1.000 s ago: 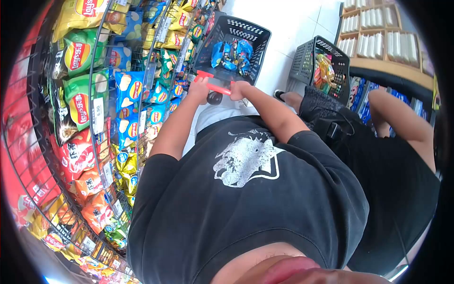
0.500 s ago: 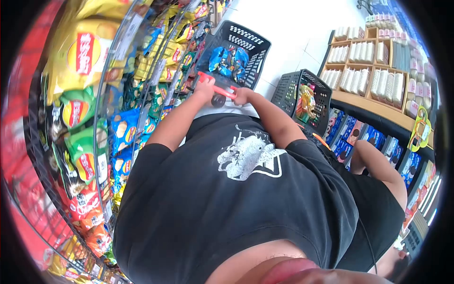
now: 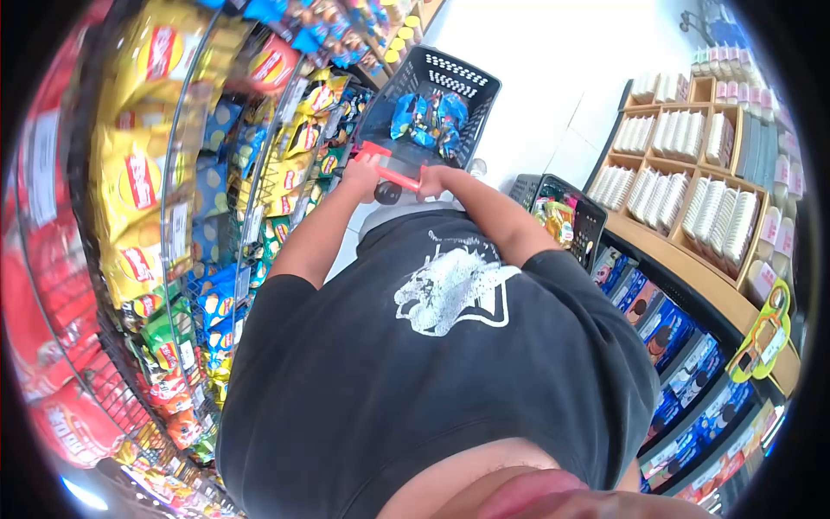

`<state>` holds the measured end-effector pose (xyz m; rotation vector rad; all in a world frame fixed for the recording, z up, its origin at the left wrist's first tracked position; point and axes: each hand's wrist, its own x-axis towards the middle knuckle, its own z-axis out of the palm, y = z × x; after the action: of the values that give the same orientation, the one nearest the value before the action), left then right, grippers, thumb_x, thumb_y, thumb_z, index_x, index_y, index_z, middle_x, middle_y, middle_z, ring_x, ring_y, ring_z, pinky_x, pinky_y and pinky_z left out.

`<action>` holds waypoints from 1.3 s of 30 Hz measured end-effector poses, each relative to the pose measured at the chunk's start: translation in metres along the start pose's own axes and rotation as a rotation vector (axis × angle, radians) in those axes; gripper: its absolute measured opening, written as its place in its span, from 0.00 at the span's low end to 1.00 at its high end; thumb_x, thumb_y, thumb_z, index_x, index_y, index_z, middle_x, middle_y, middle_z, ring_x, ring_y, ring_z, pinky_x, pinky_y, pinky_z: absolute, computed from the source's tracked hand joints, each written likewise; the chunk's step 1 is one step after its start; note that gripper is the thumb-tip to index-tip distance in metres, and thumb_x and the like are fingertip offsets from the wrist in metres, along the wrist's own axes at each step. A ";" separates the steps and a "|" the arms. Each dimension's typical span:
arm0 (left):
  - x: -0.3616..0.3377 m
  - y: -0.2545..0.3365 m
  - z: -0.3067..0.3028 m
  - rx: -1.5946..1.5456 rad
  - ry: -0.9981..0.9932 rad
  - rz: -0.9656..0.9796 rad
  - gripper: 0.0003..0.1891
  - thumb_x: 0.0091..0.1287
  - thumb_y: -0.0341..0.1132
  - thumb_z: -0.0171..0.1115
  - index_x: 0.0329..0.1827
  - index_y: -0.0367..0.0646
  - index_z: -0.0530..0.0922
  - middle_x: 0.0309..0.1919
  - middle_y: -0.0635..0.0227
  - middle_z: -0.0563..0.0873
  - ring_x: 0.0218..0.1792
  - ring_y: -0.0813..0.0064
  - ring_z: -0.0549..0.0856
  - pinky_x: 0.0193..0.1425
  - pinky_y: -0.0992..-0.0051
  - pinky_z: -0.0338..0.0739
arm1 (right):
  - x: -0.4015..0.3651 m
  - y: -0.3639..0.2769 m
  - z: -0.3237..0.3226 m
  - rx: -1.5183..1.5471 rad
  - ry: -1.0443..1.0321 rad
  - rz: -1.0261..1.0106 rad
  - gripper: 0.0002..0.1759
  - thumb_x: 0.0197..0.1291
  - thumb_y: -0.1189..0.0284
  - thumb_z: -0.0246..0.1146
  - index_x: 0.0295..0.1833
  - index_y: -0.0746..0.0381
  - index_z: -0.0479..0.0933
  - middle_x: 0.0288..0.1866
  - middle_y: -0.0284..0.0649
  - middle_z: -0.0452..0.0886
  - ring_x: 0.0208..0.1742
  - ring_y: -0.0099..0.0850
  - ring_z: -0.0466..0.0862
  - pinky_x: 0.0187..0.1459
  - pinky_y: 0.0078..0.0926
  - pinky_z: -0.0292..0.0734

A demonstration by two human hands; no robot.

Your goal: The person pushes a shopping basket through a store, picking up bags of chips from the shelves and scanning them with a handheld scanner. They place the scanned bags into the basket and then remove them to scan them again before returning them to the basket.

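Observation:
Both my hands are closed round the red handle of a shopping cart in front of my body. My left hand grips its left end, beside the snack shelf. At the right end is my right hand, fingers wrapped round the bar. The cart's black perforated basket stands just ahead of the handle. Several shiny blue snack packets lie inside it; their exact kind is too small to read.
Shelves of yellow chip bags run close along the left. A second black basket with colourful packets is at my right. Beyond it, a wooden rack holds stacked white packs above blue boxes. Pale tiled floor lies ahead.
The shelves at left and the second basket have shifted back past me as my cart and I move forward. The other person's arm at right has mostly left view. Both hands keep their grip.

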<state>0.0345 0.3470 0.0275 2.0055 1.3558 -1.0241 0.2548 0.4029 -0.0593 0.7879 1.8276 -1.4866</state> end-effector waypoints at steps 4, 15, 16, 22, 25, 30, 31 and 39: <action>0.042 -0.006 -0.038 -0.017 0.056 0.051 0.20 0.51 0.42 0.76 0.50 0.56 0.91 0.71 0.61 0.71 0.70 0.61 0.74 0.67 0.56 0.78 | -0.038 0.025 -0.061 0.009 0.023 -0.033 0.27 0.50 0.54 0.71 0.47 0.66 0.88 0.38 0.47 0.90 0.36 0.37 0.91 0.41 0.35 0.86; 0.102 -0.016 -0.133 -0.132 0.116 0.044 0.16 0.53 0.40 0.71 0.46 0.56 0.92 0.69 0.62 0.73 0.69 0.60 0.74 0.66 0.54 0.77 | -0.035 0.084 -0.179 -0.088 0.038 -0.062 0.31 0.53 0.46 0.71 0.48 0.63 0.88 0.36 0.44 0.91 0.38 0.36 0.91 0.44 0.35 0.86; 0.103 -0.015 -0.128 -0.148 0.112 0.055 0.16 0.53 0.40 0.71 0.46 0.57 0.92 0.69 0.62 0.73 0.69 0.59 0.74 0.66 0.53 0.77 | -0.032 0.087 -0.182 -0.013 0.030 0.016 0.31 0.54 0.47 0.72 0.51 0.63 0.87 0.38 0.43 0.90 0.38 0.37 0.91 0.42 0.35 0.87; 0.123 -0.024 -0.167 -0.185 0.161 0.078 0.19 0.51 0.40 0.74 0.48 0.56 0.92 0.70 0.61 0.72 0.70 0.57 0.73 0.64 0.50 0.77 | -0.017 0.114 -0.216 -0.022 -0.076 -0.006 0.32 0.57 0.47 0.68 0.55 0.63 0.86 0.42 0.44 0.89 0.39 0.37 0.91 0.43 0.36 0.87; 0.132 -0.018 -0.172 -0.214 0.195 0.049 0.22 0.50 0.41 0.75 0.51 0.54 0.91 0.75 0.62 0.69 0.72 0.58 0.72 0.67 0.49 0.75 | -0.012 0.118 -0.245 -0.305 -0.165 0.011 0.32 0.59 0.44 0.66 0.54 0.62 0.87 0.40 0.45 0.89 0.40 0.37 0.90 0.47 0.36 0.83; 0.146 -0.010 -0.189 -0.284 0.232 -0.025 0.23 0.50 0.42 0.77 0.52 0.55 0.91 0.70 0.62 0.72 0.71 0.58 0.72 0.66 0.51 0.74 | -0.022 0.112 -0.277 -0.344 -0.210 -0.033 0.35 0.59 0.40 0.65 0.52 0.62 0.87 0.36 0.45 0.89 0.39 0.38 0.89 0.46 0.37 0.81; 0.147 -0.006 -0.193 -0.311 0.224 -0.032 0.24 0.49 0.42 0.77 0.53 0.55 0.90 0.69 0.63 0.72 0.71 0.59 0.72 0.66 0.51 0.74 | -0.025 0.111 -0.285 -0.366 -0.259 -0.024 0.35 0.59 0.40 0.65 0.52 0.62 0.87 0.36 0.45 0.89 0.39 0.38 0.89 0.46 0.37 0.81; 0.171 0.056 -0.201 -0.451 0.362 -0.223 0.24 0.43 0.38 0.78 0.49 0.56 0.91 0.70 0.65 0.72 0.69 0.60 0.73 0.64 0.55 0.77 | -0.035 0.135 -0.330 -0.564 -0.502 -0.080 0.42 0.59 0.35 0.64 0.51 0.68 0.86 0.36 0.45 0.89 0.37 0.39 0.91 0.43 0.36 0.87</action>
<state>0.1850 0.5701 0.0073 1.7713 1.8407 -0.3891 0.3458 0.7497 -0.0629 0.0576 1.7548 -1.0037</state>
